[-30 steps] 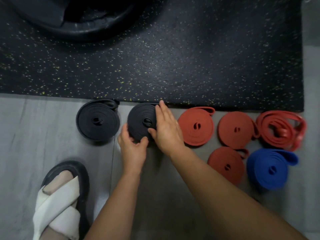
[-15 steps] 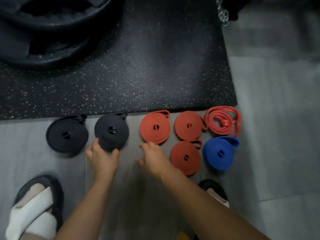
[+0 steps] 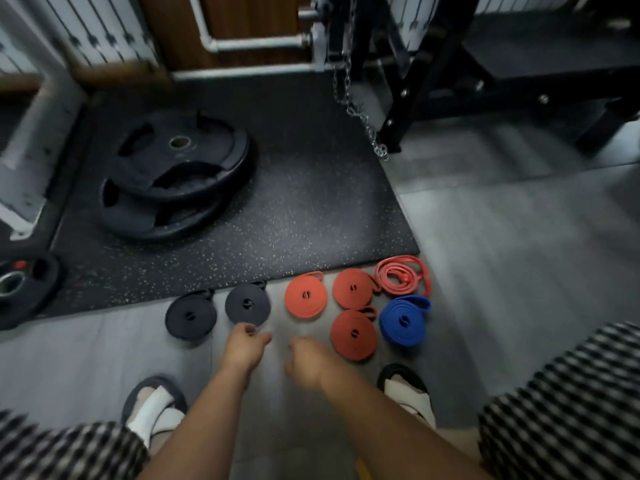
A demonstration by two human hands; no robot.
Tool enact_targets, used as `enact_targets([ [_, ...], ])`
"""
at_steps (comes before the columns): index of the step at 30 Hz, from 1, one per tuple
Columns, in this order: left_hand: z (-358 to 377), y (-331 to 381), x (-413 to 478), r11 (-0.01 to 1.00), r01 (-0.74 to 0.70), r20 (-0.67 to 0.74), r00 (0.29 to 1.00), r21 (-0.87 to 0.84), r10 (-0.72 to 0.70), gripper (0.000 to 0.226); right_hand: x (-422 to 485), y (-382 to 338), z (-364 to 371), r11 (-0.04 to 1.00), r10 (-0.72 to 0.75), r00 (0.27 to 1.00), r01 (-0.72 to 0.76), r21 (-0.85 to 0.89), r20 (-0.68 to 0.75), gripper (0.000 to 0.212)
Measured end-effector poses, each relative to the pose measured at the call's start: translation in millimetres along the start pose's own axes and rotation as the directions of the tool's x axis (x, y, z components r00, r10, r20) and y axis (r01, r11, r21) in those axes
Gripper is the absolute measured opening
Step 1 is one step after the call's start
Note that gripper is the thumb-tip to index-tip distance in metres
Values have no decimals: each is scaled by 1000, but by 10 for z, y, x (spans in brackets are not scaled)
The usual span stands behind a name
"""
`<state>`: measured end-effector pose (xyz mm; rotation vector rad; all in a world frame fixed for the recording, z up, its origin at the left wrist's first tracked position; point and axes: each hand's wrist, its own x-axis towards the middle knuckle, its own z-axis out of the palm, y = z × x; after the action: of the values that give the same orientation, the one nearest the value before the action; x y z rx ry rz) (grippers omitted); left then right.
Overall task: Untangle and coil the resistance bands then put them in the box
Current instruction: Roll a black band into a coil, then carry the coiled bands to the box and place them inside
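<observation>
Several coiled resistance bands lie flat on the grey floor at the edge of a black mat. Two are black coils (image 3: 190, 317) (image 3: 247, 303). Three are tight red coils (image 3: 306, 295) (image 3: 353, 288) (image 3: 353, 335). A loose red coil (image 3: 403, 277) lies at the far right, a blue coil (image 3: 403, 320) just below it. My left hand (image 3: 244, 345) hovers just in front of the second black coil, fingers loosely curled, holding nothing. My right hand (image 3: 306, 358) hangs beside the lower red coil, fingers loosely curled and empty. No box is in view.
Two stacked black weight plates (image 3: 173, 181) lie on the speckled mat (image 3: 311, 209), another plate (image 3: 20, 289) at the left edge. A chain (image 3: 360, 112) hangs from a black rack (image 3: 433, 64) at the back. My sandalled feet (image 3: 152, 410) (image 3: 408, 393) flank my arms.
Both hands let go of the second black coil and pulled back toward me. The view rose and tilted up, so the coils look smaller and the rack came into sight.
</observation>
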<state>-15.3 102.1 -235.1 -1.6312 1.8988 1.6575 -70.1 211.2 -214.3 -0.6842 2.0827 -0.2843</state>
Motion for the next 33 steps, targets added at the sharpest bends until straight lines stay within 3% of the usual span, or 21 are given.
enact_targets([
  [7,-144,260,-466,982,-122,85,987,-142,135,16,-411,4,-105,1000,26,997,-27,-12,-66,42],
  [16,135,-137,-175,990,102,138,987,-100,-88,14,63,604,69,987,110,992,-116,112,58,53],
  [20,283,-302,71,987,145,145,980,-74,-133,13,442,1198,-136,955,267,956,-246,165,-124,76],
  [24,406,-473,250,974,206,166,968,-98,-188,12,704,1895,-450,926,374,878,-367,82,-299,81],
  [28,516,-596,402,962,248,183,957,-113,-225,12,992,2378,-646,902,419,833,-428,58,-362,76],
  [33,774,-573,543,965,239,231,950,-106,-210,6,1185,2651,-690,886,446,837,-463,26,-316,81],
])
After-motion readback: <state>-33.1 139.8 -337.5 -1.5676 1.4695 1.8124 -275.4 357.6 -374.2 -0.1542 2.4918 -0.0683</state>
